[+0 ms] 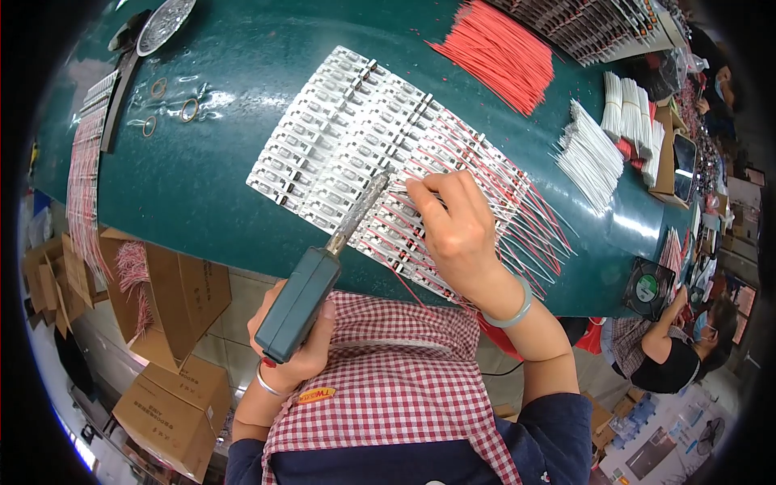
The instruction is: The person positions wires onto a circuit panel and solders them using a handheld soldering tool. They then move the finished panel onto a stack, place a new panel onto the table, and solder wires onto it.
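Observation:
My left hand (pixel 295 331) is wrapped round the dark green body of a soldering gun (pixel 301 301), whose metal nose points up and to the right. Its tip meets the panel of white circuit boards (pixel 323 153), which lies slanted across the table in rows of small modules. My right hand (pixel 459 230) rests over the boards, thumb and fingers pinched together close beside that tip; whatever they grip is too small to make out. Red and white wires (pixel 529 214) trail from the board rows on the right and lower side. Rows on the left carry none.
A pile of red wires (pixel 497 52) and bundles of white wires (pixel 594 153) lie on the green table (pixel 186 186). At the left are a wired strip (pixel 85 170) and a metal dish (pixel 166 24). Open cartons (pixel 194 299) stand below. A co-worker (pixel 671 343) sits at right.

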A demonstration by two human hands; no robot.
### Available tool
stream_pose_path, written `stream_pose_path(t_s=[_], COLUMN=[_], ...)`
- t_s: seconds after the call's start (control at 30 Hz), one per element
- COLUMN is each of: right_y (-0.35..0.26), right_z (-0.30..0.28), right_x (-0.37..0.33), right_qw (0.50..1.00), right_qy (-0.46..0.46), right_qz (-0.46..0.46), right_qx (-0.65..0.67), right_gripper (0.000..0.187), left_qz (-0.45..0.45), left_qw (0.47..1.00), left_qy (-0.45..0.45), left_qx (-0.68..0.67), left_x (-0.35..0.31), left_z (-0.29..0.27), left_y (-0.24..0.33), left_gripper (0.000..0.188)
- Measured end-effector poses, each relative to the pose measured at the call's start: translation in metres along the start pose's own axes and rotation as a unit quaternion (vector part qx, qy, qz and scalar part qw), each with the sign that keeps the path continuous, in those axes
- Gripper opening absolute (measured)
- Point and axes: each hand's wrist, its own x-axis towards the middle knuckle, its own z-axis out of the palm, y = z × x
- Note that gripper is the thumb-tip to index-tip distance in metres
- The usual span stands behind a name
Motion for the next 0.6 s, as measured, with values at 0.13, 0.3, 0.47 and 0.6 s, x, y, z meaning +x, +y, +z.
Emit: stream_pose_path(t_s=[0.13, 0.3, 0.47, 0.6], right_y=[-0.003, -0.012, -0.012, -0.012], right_z=[-0.004, -0.003, 0.0, 0.001], right_x=[-0.002, -0.006, -0.008, -0.007], right_qw=[1.0, 1.0, 1.0, 0.999], right_qy=[-0.005, -0.002, -0.001, 0.007], right_qz=[-0.003, -0.004, 0.001, 0.01], right_qx=[0.002, 0.017, 0.017, 0.029], right_gripper=[0.03, 0.032, 0.033, 0.031], left_qz=[0.034, 0.052, 0.051, 0.061], left_qw=[0.999, 0.998, 0.998, 0.997], left_qy=[0.008, 0.012, 0.004, 0.003], left_qx=[0.005, 0.023, 0.025, 0.04], left_x=[0.001, 0.004, 0.005, 0.008], left_z=[0.0, -0.002, -0.003, -0.003], left_y=[0.001, 0.006, 0.01, 0.013], left_gripper=[0.024, 0.025, 0.025, 0.023])
